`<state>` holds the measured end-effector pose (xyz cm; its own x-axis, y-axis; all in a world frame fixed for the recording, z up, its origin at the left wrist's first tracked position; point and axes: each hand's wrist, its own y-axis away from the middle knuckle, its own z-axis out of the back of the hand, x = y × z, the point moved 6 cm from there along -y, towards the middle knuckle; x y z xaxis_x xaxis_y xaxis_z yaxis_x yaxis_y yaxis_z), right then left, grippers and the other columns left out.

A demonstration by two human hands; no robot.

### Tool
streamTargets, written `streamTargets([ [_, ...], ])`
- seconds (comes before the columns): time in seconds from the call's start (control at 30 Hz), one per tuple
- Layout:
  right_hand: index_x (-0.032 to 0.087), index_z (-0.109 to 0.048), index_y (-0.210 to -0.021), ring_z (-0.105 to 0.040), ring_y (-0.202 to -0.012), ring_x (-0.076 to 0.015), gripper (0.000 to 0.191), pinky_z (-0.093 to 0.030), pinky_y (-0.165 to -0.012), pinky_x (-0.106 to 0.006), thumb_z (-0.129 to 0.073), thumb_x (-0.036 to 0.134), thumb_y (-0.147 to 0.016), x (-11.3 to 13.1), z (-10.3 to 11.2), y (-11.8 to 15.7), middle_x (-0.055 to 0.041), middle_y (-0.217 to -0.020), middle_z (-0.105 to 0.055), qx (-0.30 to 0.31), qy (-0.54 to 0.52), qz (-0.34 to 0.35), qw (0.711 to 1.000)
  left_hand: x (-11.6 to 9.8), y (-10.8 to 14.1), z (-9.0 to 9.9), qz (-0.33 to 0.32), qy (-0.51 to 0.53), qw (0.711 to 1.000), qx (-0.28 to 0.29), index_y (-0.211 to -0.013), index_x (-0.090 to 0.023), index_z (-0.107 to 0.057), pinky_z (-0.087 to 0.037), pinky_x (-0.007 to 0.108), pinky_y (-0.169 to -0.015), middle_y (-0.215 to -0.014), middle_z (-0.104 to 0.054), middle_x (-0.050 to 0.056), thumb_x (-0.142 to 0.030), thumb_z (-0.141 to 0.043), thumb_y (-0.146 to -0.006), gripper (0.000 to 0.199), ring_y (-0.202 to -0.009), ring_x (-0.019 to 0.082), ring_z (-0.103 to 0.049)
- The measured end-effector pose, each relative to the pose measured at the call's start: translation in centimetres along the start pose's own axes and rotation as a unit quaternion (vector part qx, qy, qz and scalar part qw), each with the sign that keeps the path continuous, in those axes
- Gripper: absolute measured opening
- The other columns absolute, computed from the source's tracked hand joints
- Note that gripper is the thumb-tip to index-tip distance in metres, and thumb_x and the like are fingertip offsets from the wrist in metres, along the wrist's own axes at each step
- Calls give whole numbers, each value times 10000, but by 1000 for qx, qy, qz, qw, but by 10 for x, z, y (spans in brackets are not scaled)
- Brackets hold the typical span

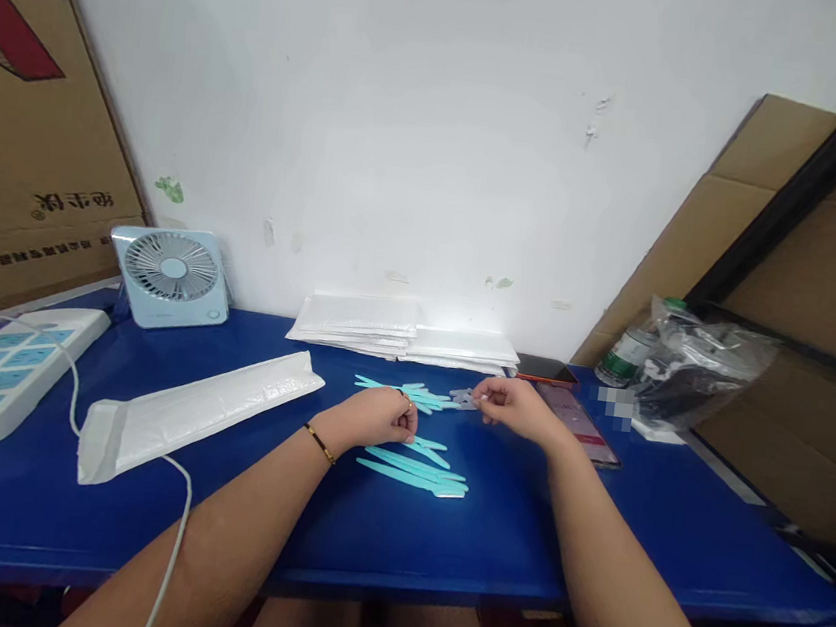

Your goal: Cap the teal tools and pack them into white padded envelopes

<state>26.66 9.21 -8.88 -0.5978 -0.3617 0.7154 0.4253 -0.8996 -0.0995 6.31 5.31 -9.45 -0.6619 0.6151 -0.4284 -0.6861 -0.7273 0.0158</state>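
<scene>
Several thin turquoise sticks (pixel 411 472) lie in a loose group on the blue table, and more of them sit in a second group farther back. My left hand (pixel 382 417) is between the two groups, its fingers curled down and pressed together over the sticks; what they pinch is hidden. To the right, my right hand (pixel 517 408) has its thumb and fingers closed on something small and pale. Small greyish translucent pieces (pixel 463 398) lie just left of its fingertips, beside the ends of the back sticks.
A white padded envelope (pixel 202 415) lies left, near a cable, power strip (pixel 18 379) and blue fan (pixel 171 277). White envelopes (pixel 357 322) are stacked at the wall. Right are a dark phone (pixel 545 369), a flat packet (pixel 577 425), a bottle (pixel 626 355) and a plastic bag (pixel 698 371).
</scene>
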Motion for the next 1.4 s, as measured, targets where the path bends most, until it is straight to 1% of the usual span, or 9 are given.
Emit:
streamTargets([
  [0.13, 138, -638, -834, -627, -558, -161, 210, -491, -512, -243, -611, 313, -722, 9, -18, 2, -28, -613, -628, 85, -75, 13, 993, 8, -6, 1, -10, -59, 997, -53, -800, -197, -658, -368, 217, -574, -785, -670, 21, -244, -493, -806, 172, -687, 135, -581],
  [0.23, 136, -647, -825, -638, -554, -165, 214, -515, -515, -254, -623, 320, -717, 10, -27, 2, -39, -635, -640, 112, -81, 15, 990, 13, -8, 0, -9, -65, 996, -68, -833, -195, -655, -382, 218, -599, -824, -676, 32, -239, -470, -816, 192, -721, 145, -591],
  [0.47, 137, -646, -825, -639, -531, -162, 237, -513, -512, -251, -636, 350, -724, 16, -36, 1, -23, -562, -625, 128, -90, 8, 988, 9, -9, 4, -18, -45, 994, -97, -849, -185, -639, -403, 231, -659, -845, -666, 33, -268, -442, -861, 214, -763, 153, -594],
  [0.67, 136, -623, -933, -636, -571, -157, 315, -510, -562, -265, -619, 395, -754, 26, -43, -3, -34, -599, -652, 99, -137, 17, 985, 4, -10, 8, -14, -56, 990, -132, -878, -191, -624, -409, 244, -705, -865, -643, 26, -268, -441, -880, 198, -792, 153, -581],
  [0.8, 162, -630, -967, -602, -579, -135, 263, -480, -572, -264, -554, 349, -798, 13, -16, -8, -51, -763, -654, -33, -34, 41, 998, 10, -3, 20, 22, -75, 979, -191, -1018, -218, -599, -408, 278, -798, -1045, -601, 40, -332, -566, -812, 238, -932, 188, -555],
  [0.9, 184, -670, -847, -555, -613, -129, 170, -444, -603, -265, -531, 263, -790, 3, 7, -7, -53, -833, -629, -116, 118, 60, 984, 7, 1, 17, 4, -61, 990, -124, -965, -243, -625, -419, 261, -720, -1030, -588, 21, -425, -626, -748, 284, -857, 175, -564],
  [1.0, 190, -677, -820, -543, -656, -139, 132, -428, -630, -260, -585, 240, -739, -6, 6, -9, -44, -830, -622, -78, 177, 51, 980, 1, 3, 7, -18, -43, 998, -44, -865, -234, -655, -403, 235, -647, -926, -611, 12, -405, -630, -741, 213, -797, 160, -569],
  [1.07, 187, -669, -823, -552, -688, -144, 135, -425, -643, -255, -611, 251, -720, -8, -2, -10, -44, -852, -621, -41, 185, 51, 981, -1, 2, 4, -11, -41, 999, -31, -816, -219, -656, -390, 231, -620, -875, -624, 14, -362, -609, -763, 160, -768, 154, -569],
  [1.4, 162, -639, -690, -530, -584, -128, 91, -366, -554, -221, -563, 143, -644, 0, -11, -8, -32, -678, -633, 12, 267, 23, 963, 12, -2, 11, 70, -45, 990, -111, -834, -215, -562, -341, 224, -549, -759, -636, 1, -331, -480, -849, 143, -708, 147, -577],
])
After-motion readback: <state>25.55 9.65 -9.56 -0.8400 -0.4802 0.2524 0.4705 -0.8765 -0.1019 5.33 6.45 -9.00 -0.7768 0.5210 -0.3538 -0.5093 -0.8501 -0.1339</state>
